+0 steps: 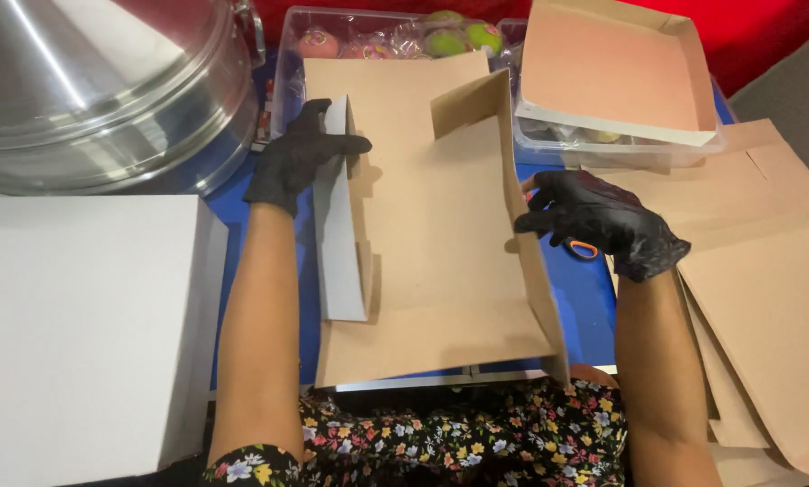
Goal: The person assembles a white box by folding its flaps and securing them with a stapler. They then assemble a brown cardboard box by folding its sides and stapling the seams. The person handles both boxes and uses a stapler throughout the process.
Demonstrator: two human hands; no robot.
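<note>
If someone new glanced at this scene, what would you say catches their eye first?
Most likely the two black-gloved hands at the centre: the left hand and right hand each raise a side flap of a flat brown cardboard box blank lying on the blue table. Next comes the big shiny metal pot lid at upper left, then the stack of unfolded blanks on the right.

A food-packing station is suggested, flat cardboard box blanks [765, 298] stacked on a blue table [585, 298], wrapped fruit kept in clear tubs [368, 41], a large steel pot [107, 90] set alongside
</note>
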